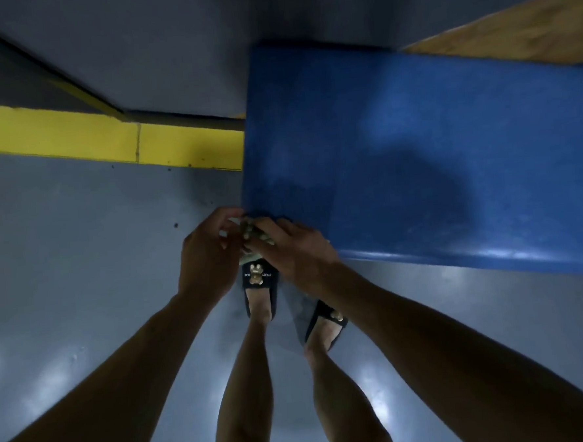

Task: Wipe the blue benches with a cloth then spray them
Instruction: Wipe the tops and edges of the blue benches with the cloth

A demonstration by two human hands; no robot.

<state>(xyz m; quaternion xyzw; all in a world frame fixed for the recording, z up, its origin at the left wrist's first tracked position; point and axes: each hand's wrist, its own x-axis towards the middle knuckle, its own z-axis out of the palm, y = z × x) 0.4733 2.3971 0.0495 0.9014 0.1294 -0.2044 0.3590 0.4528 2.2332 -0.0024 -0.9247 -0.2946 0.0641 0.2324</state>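
A blue bench (pixel 415 151) fills the right half of the view, its near left corner just above my hands. A small pale cloth (pixel 250 235) is bunched between both hands at that corner, mostly hidden by my fingers. My right hand (pixel 295 248) curls over the cloth from the right. On the cloth's left side, my left hand (pixel 207 256) pinches its edge with curled fingers. No spray bottle is in view.
Grey floor (pixel 80 250) spreads left and below. A yellow painted curb (pixel 108 143) runs along the wall on the left. A wooden surface (pixel 510 33) lies beyond the bench at top right. My feet in dark slippers (pixel 259 281) stand beside the bench's front edge.
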